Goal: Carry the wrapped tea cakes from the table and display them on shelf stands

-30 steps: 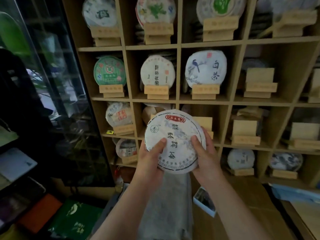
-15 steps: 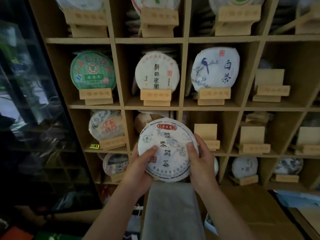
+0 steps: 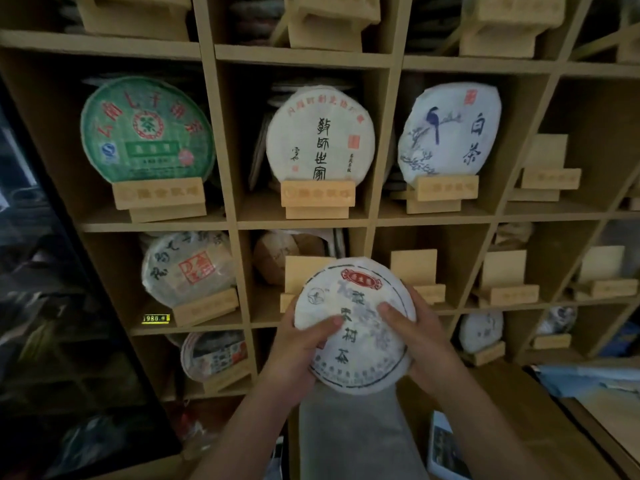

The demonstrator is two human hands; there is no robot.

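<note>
While both hands, left hand (image 3: pixel 294 344) and right hand (image 3: pixel 420 337), grip the wrapped tea cake (image 3: pixel 355 327), thumbs pressed on its face, it covers an empty stand (image 3: pixel 304 275). Cubby behind seems to hold brown cakes (image 3: pixel 277 254).

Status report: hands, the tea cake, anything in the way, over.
Left hand and right hand both grip the wrapped tea cake. Held before the empty wooden stand, not seated. Path clear.
</note>
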